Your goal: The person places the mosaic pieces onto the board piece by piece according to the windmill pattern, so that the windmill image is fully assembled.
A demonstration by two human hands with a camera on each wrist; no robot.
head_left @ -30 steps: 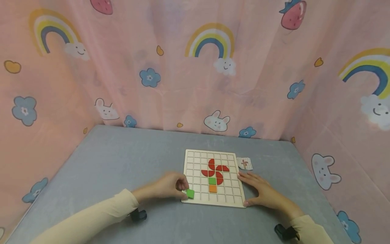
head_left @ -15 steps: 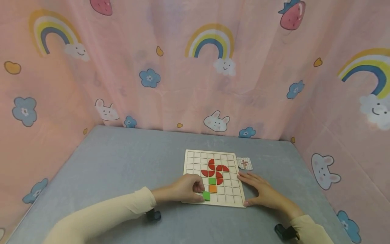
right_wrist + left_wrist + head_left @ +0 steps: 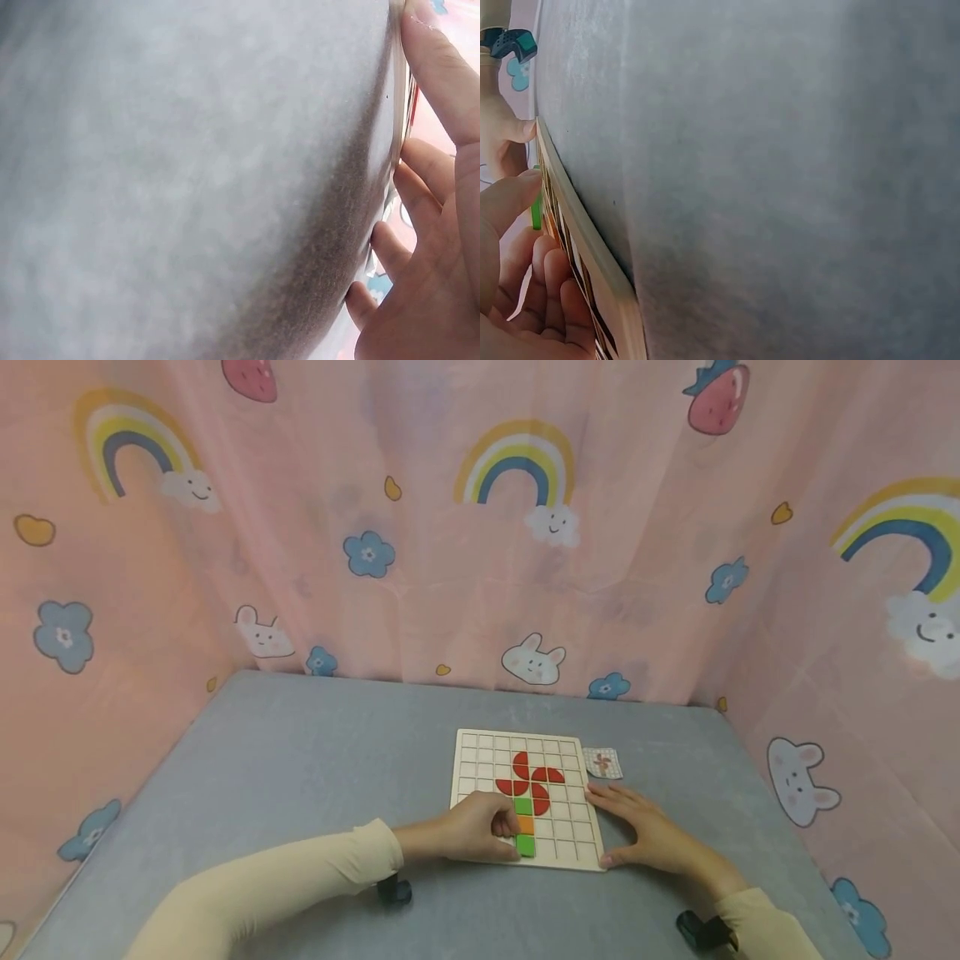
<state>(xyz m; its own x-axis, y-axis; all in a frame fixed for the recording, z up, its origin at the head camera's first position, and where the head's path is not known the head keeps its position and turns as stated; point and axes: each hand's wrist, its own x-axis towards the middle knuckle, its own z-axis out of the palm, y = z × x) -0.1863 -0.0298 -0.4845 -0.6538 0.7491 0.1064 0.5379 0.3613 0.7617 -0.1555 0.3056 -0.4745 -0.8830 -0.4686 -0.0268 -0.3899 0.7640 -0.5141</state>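
Observation:
A wooden grid board [image 3: 570,852] lies on the grey table. My left hand [image 3: 480,827] pinches a green square tile [image 3: 525,846] between thumb and fingers, just nearer to me than an orange square tile [image 3: 527,825]. In the left wrist view this green tile [image 3: 536,206] stands edge-on at the fingertips; whether it touches the board cannot be told. Beyond the orange tile sits another green square tile [image 3: 522,806]. Red rounded pieces [image 3: 539,798] form a pinwheel above it. With fingers spread, my right hand [image 3: 648,835] rests against the board's right edge, thumb at the near corner.
A small card [image 3: 602,763] with a printed grid and pinwheel picture lies beside the board's far right side. A pink patterned curtain [image 3: 420,618] encloses the table [image 3: 337,752] at the back and sides.
My left hand has carried the green tile rightward from the board's near left corner to the column below the orange tile. The right hand has stayed at the board's edge.

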